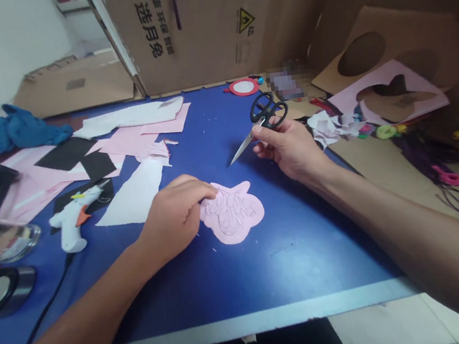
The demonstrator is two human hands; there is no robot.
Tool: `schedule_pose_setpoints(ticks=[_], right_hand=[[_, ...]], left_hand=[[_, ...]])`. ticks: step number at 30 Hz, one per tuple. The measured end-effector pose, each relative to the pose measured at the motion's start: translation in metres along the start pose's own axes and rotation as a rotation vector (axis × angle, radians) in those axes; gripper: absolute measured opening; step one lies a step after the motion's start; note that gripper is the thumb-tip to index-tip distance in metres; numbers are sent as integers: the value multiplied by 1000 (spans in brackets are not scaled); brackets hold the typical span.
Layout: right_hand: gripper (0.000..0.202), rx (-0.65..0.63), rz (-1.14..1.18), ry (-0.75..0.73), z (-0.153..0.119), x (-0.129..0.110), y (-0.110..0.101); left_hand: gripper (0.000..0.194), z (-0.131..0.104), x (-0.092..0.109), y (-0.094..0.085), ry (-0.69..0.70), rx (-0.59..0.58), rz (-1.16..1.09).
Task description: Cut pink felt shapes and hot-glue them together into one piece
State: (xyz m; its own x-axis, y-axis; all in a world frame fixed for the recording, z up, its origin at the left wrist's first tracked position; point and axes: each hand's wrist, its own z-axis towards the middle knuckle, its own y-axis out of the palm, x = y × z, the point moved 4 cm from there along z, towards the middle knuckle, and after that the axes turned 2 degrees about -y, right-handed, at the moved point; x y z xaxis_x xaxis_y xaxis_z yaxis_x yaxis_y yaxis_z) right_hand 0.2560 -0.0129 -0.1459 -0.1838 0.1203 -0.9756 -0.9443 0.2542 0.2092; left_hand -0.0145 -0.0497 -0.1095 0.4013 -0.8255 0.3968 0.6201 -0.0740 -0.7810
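A pink scalloped cutout (235, 216) with drawn lines and small pale pieces on it lies on the blue table near its front. My left hand (180, 211) pinches the cutout's upper left edge, fingers closed. Black-handled scissors (247, 146) are in my right hand (288, 145), to the upper right of the cutout. Their blades are together and point down to the left, apart from the cutout. The thumb and fingers close around the scissors just below the handle loops.
Left stand a glue gun (70, 219), a glass (7, 235) and a tape roll (5, 291). Behind lie pink, white and black sheets (125, 143) and a blue cloth (25, 127). Crumpled paper (332, 126), tassels and a cut pink sheet (424, 86) are right. Cardboard (204, 30) walls the back.
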Motion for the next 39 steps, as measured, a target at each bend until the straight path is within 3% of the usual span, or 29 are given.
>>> schedule_pose_setpoints(ticks=[4, 10, 39], right_hand=[[40, 2, 7, 3, 1, 2, -1], [41, 8, 15, 13, 3, 3, -1], [46, 1, 23, 35, 4, 4, 0]], left_hand=[[35, -7, 21, 2, 193, -65, 111], [33, -12, 40, 7, 268, -133, 236], [33, -14, 36, 25, 193, -324, 273]])
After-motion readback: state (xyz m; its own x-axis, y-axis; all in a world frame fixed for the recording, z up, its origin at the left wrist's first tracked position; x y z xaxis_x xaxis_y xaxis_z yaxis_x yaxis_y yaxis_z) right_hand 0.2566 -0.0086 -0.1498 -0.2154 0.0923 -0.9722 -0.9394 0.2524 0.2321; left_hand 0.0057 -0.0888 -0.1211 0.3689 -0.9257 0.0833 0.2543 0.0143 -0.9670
